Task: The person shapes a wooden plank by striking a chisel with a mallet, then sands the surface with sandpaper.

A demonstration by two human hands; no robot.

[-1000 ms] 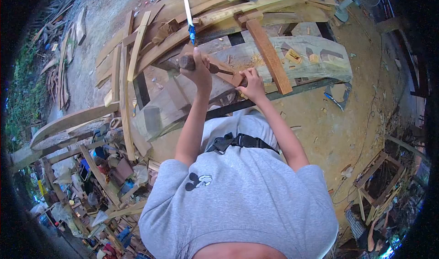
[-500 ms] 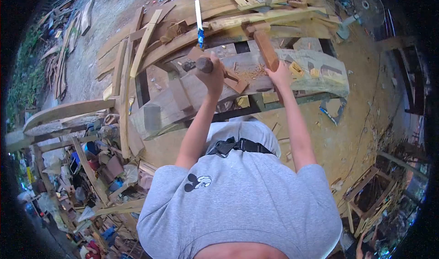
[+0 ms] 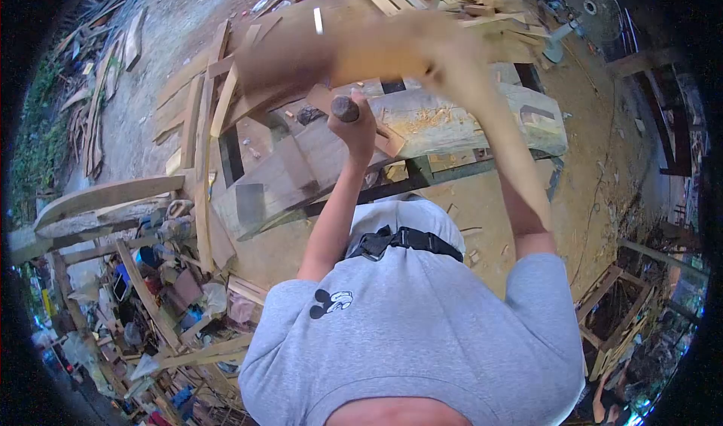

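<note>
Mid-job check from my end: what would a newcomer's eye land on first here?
A blurred brown wooden piece stands out first, held in the right hand across the upper middle of the view. Just below, the left hand grips a dark, round-ended handle over the plank. Nearer the camera, a cartoon print sits on the grey shirt.

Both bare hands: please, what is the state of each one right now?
Left hand: closed, holding a dark round-ended tool handle.
Right hand: closed, holding a long brown wooden bar, blurred.

one left hand (image 3: 354,130), one right hand (image 3: 459,71) — one tool handle (image 3: 345,109), one blurred wooden piece (image 3: 376,54) — one black belt (image 3: 418,239).
</note>
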